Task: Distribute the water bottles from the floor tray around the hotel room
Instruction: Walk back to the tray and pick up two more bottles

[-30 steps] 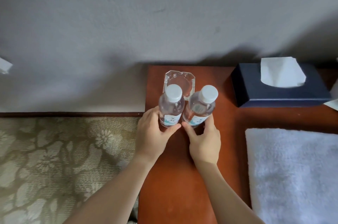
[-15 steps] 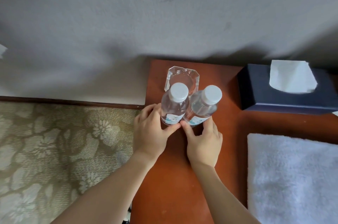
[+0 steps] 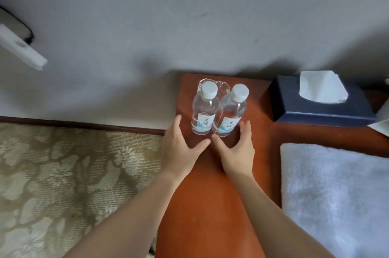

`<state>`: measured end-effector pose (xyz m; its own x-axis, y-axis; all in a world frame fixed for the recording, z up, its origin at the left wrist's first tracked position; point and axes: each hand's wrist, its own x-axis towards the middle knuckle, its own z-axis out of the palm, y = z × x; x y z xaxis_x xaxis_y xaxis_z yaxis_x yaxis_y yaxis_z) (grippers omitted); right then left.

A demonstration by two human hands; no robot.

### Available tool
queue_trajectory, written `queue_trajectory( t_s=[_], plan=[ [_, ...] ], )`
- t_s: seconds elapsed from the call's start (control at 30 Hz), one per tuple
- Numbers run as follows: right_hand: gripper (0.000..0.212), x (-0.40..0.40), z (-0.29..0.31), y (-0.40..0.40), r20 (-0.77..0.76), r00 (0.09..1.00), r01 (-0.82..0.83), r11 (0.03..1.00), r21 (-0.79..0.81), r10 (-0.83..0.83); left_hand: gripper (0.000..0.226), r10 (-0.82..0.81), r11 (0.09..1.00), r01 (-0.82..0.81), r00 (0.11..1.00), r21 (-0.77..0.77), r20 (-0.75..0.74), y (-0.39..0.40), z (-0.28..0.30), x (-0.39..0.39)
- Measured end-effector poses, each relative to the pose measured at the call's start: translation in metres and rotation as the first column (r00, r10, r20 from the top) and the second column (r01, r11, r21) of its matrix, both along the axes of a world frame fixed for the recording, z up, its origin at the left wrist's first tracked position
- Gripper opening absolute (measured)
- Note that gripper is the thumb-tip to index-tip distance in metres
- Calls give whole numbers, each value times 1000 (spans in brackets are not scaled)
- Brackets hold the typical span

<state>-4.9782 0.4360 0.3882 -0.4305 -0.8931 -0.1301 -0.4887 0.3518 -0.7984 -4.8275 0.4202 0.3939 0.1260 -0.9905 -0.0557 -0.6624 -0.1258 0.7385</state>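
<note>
Two clear water bottles with white caps stand upright side by side on the brown wooden table (image 3: 210, 205), the left bottle (image 3: 204, 110) touching the right bottle (image 3: 230, 113). My left hand (image 3: 181, 148) lies just in front and left of the left bottle, fingers spread and off it. Just in front and right of the right bottle is my right hand (image 3: 237, 150), also spread, holding nothing. A clear glass ashtray (image 3: 223, 86) sits behind the bottles, mostly hidden by them.
A dark blue tissue box (image 3: 315, 108) stands at the table's back right. A white towel (image 3: 336, 194) covers the right side. Patterned carpet (image 3: 63, 184) lies to the left below a grey wall. A white object (image 3: 21, 47) juts from the wall at far left.
Both hands have let go of the bottles and drawn back a little toward me; the bottles now stand free on the table.
</note>
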Motion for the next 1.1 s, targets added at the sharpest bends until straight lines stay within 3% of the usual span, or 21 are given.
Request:
queue_trajectory(
  t_s=[0.07, 0.1, 0.37, 0.57, 0.7, 0.87, 1.1],
  plan=[
    [102, -7, 27, 11, 164, 986, 40, 999, -27, -35, 87, 67, 997, -68, 995, -19, -73, 23, 27, 11],
    [99, -10, 42, 16, 173, 984, 53, 996, -65, -41, 79, 66, 996, -70, 996, -60, -67, 33, 40, 18],
    [47, 1, 246, 16, 90, 987, -79, 878, -472, 137, 23, 47, 885, -89, 994, -457, -102, 44, 253, 115],
    [23, 95, 392, 20, 49, 924, -267, 729, -630, 380, 22, 171, 760, -167, 984, -628, -55, 94, 386, 203],
    [17, 208, 447, 46, 59, 814, -391, 621, -679, 578, 16, 333, 704, -306, 939, -641, -82, 153, 436, 284],
    [20, 355, 497, 105, 19, 605, -569, 450, -688, 796, 15, 506, 589, -501, 840, -634, -193, 245, 484, 400],
    [10, 564, 558, 199, -119, 348, -697, 172, -696, 930, 9, 693, 365, -575, 693, -733, -199, 383, 543, 567]
  ],
)
